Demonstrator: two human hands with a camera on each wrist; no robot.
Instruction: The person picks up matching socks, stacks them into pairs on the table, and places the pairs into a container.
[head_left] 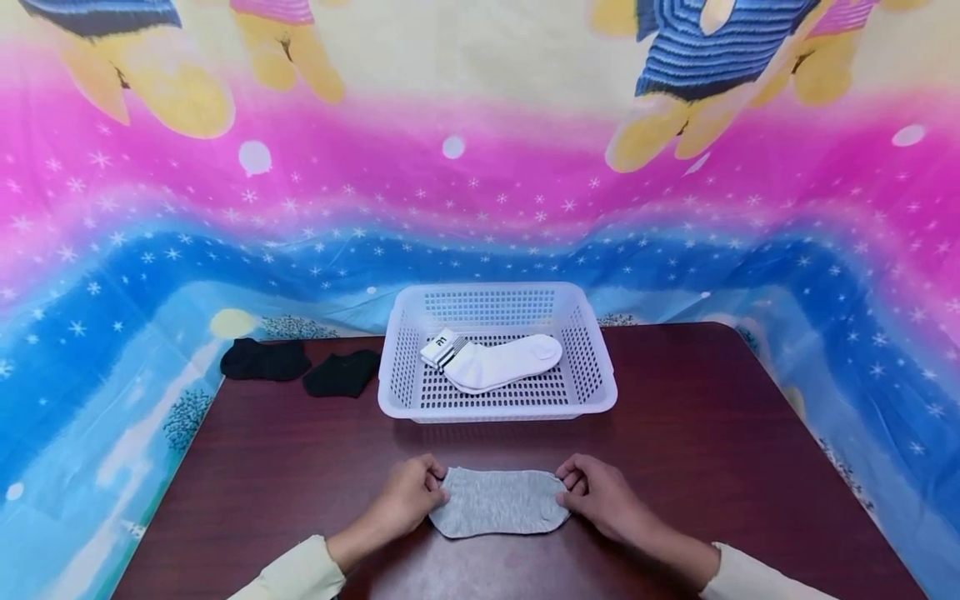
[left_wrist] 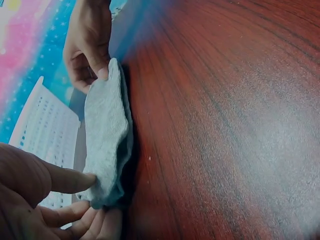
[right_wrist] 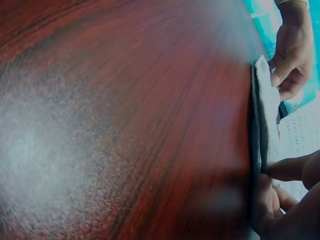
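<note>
Stretched sideways between my hands at the near part of the table is a grey ankle sock (head_left: 501, 502). My left hand (head_left: 414, 492) pinches its left end between thumb and fingers. At the other end, my right hand (head_left: 600, 493) pinches the sock in the same way. In the left wrist view the sock (left_wrist: 106, 130) shows layered fabric along its near edge, close over the tabletop. The right wrist view shows that edge nearly side-on, with the right thumb and fingers (right_wrist: 285, 195) at the near end.
Behind the grey sock stands a white plastic basket (head_left: 498, 412) with white socks (head_left: 506, 364) lying in it. Two black socks (head_left: 266, 360) (head_left: 341, 373) lie left of the basket. A patterned cloth (head_left: 465, 208) hangs behind the dark red wooden table (head_left: 697, 442).
</note>
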